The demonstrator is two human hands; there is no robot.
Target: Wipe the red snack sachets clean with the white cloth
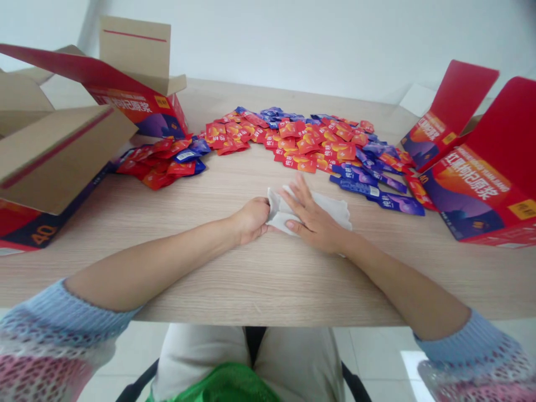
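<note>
A crumpled white cloth or wipe [324, 207] lies on the wooden table [268, 282] between my hands. My left hand [251, 220] is curled and pinches the cloth's folded left edge. My right hand [312, 216] rests on top of the cloth with its fingers spread, and part of the cloth shows between the fingers. Part of the cloth is hidden under this hand.
Red and blue sachets [299, 139] lie spread across the far table, with a smaller heap [163, 162] at left. Open red printed cartons [142, 106] [481, 184] with cardboard flaps [50, 156] stand at both sides. A wall [293, 44] rises behind the table.
</note>
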